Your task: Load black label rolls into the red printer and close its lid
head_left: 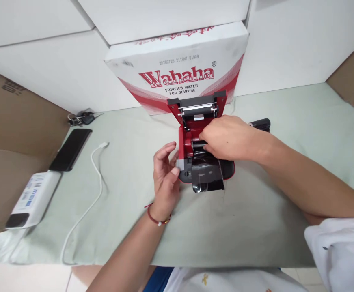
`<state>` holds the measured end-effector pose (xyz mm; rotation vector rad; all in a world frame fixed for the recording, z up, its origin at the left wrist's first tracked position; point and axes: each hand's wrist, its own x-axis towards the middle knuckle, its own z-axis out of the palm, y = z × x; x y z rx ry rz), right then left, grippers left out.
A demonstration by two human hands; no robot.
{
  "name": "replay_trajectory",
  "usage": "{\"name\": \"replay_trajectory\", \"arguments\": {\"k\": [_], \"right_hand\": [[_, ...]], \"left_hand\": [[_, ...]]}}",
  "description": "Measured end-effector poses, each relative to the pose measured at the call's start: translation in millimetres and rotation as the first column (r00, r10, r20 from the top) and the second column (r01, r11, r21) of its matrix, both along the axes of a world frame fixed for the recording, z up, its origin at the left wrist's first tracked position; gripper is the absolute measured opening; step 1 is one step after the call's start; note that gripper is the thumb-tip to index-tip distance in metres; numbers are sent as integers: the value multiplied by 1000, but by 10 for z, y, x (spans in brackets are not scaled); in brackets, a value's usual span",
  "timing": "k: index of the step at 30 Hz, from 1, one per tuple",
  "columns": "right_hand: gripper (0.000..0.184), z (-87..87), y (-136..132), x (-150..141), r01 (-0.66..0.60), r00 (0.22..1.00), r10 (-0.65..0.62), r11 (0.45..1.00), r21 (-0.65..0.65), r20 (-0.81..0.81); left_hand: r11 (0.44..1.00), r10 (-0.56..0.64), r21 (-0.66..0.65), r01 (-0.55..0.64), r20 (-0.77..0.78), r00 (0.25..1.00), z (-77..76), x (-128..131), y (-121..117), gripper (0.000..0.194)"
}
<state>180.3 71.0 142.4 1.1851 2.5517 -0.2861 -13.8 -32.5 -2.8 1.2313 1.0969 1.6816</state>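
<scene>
A small red and black printer point(181, 142) sits on the cloth with its lid point(197, 108) raised, showing a metal-ended roller under it. Inside lies a roll of glossy black ribbon point(199, 148), its loose film point(208, 174) hanging over the front edge. My right hand point(227, 138) reaches into the bay from the right, its closed fingers on the roll; the fingertips are partly hidden. At the printer's left side is my left hand point(166, 170), thumb against the grey front corner and fingers curled along the side, steadying it.
Behind the printer stands a white and red water carton point(177, 77). A black rod-like item point(260, 124) lies beyond my right wrist. On the left are keys point(84, 117), a black phone point(70, 150), a white device point(32, 198) and a white cable point(96, 198). Cardboard point(18, 113) borders that side.
</scene>
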Motion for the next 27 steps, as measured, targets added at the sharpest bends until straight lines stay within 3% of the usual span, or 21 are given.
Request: {"name": "replay_trajectory", "arguments": {"k": [2,6,8,10,13,15,18,21,24,27], "right_hand": [[25,-9,8,14,-12,1000,12,1000,-8,-7],[27,93,-7,110,-46,988,41,998,-33,-146],[33,205,-36,171,-23,953,26,1000,12,-302],[40,309,-58,227,97,890,-29,987,127,-455],[51,365,-34,293,254,843,-80,931,262,-532],[55,338,13,320,236,876,-99,942,240,-472],[46,296,50,337,157,921,-84,974,164,-381],[39,319,-12,356,128,951,-59,969,212,-304],[31,375,-134,382,11,988,32,962,274,-151],[14,399,-226,389,-155,987,158,964,218,2]], "left_hand": [[989,-7,141,38,-218,976,1,-10,-59,51],[925,23,324,198,-569,822,49,-65,-141,50],[910,71,359,206,-625,777,58,-87,-156,49],[908,109,378,180,-629,770,51,-101,-160,47],[902,142,400,161,-628,765,28,-113,-155,44],[904,151,400,151,-629,763,18,-119,-147,42],[900,163,411,144,-625,764,12,-131,-129,38],[895,170,422,146,-625,762,7,-152,-119,35],[915,161,387,113,-608,778,7,-170,-123,26],[925,151,368,95,-584,797,20,-150,-125,31]]}}
